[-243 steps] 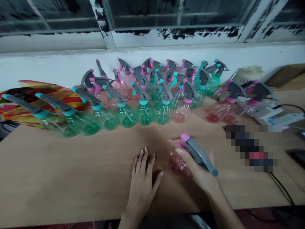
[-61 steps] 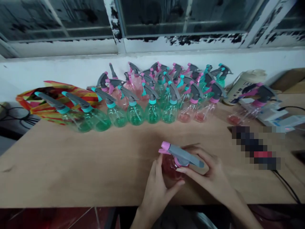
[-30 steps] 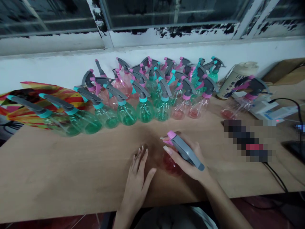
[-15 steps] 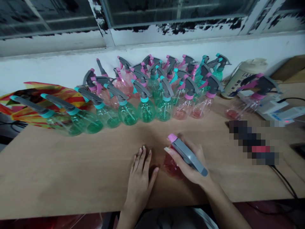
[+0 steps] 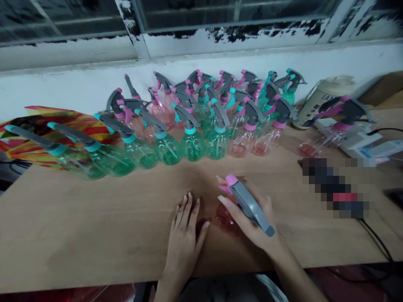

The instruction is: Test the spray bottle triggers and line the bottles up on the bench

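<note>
My right hand [image 5: 255, 220] is wrapped round the neck of a spray bottle [image 5: 251, 204] with a grey head, a pink nozzle and a clear pink body. The bottle stands at the near middle of the wooden table, its nozzle pointing away and to the left. Part of its trigger and body is hidden by my fingers. To its left, my left hand [image 5: 185, 228] lies flat on the tabletop, fingers stretched out, holding nothing. Beyond both hands runs a front row of spray bottles, among them a green one [image 5: 193, 147] and a pink one [image 5: 241, 147].
More pink and green spray bottles crowd toward the wall. A lone pink spray bottle [image 5: 341, 130] stands at the right, by a cream tumbler [image 5: 327, 98] and a white device [image 5: 359, 147]. A colourful bag [image 5: 72, 119] lies at the left. A blurred-out dark object [image 5: 333, 186] has a cable.
The held spray bottle's head has shifted slightly to the right, and more of its pink trigger and a fingertip show by the nozzle. My left hand stays where it was.
</note>
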Tool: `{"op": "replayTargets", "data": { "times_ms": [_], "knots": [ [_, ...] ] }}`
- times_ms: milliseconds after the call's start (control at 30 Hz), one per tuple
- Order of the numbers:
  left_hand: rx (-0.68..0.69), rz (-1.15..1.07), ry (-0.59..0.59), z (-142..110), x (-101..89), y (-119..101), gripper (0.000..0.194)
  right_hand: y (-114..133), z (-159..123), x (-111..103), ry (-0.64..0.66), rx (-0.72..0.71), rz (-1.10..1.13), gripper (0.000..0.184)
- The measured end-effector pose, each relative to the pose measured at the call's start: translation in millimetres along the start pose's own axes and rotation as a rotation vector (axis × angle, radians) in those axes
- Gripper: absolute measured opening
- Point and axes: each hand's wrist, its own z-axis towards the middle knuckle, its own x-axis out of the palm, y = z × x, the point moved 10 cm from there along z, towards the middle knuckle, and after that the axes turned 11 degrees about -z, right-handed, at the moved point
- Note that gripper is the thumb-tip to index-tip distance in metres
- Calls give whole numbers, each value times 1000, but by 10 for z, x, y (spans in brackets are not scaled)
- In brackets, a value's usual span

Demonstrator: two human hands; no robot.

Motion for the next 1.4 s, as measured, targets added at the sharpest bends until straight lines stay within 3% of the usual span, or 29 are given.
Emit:
{"op": "replayTargets", "data": {
  "times_ms": [133,533,700,967,1167,1400],
  "knots": [
    [6,4,-2,0,5,-7,51,-11,13,-7,-4,4,2,35],
    [-6,-29,3,4,-8,4,53,24,48,-3,31,9,-53,28],
    [-18,-22,6,-2,-3,16,53,1,86,10,21,27,-40,8],
    [-9,-32,3,-12,2,21,54,30,63,0,43,9,-36,4],
    [-11,-34,8,-11,0,23,52,-63,-15,25,64,66,13,26],
    [-11,-21,2,-17,5,28,47,-17,18,-7,5,16,55,39]
  ]
}}
